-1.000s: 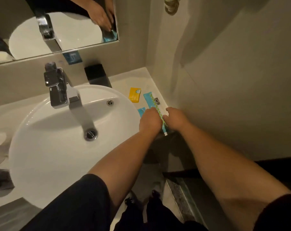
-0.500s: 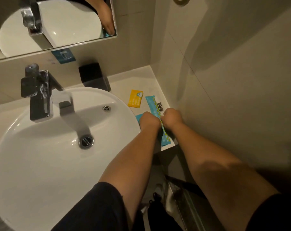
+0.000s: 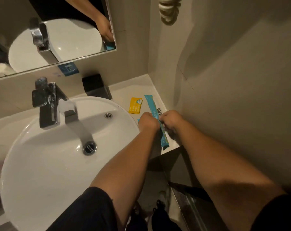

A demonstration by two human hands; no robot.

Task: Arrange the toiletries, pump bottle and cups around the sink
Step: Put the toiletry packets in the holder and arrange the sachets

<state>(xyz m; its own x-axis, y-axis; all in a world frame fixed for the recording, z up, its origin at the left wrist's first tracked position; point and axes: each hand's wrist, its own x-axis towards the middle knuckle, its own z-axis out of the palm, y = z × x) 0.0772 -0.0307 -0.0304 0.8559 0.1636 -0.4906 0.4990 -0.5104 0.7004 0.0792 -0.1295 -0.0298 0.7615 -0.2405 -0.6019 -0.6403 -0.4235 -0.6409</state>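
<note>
A long teal packet (image 3: 151, 104) lies on the white counter (image 3: 123, 94) to the right of the round sink (image 3: 41, 160), running from the back towards the front edge. My left hand (image 3: 147, 121) and my right hand (image 3: 170, 119) meet at its middle, both with curled fingers pinching it from either side. A yellow sachet (image 3: 135, 105) lies flat just behind my left hand. A corner of a second teal packet (image 3: 138, 120) peeks out under my left hand. No pump bottle or cups are in view.
A black box (image 3: 96, 86) stands at the back by the wall. A chrome tap (image 3: 46, 104) rises behind the basin, with a mirror (image 3: 61, 30) above. The side wall runs close along the counter's right. The counter's front edge (image 3: 172, 148) is near the packet's end.
Both hands stay together on the long teal packet. Its near end now shows below them by the counter's front edge. The camera has shifted slightly.
</note>
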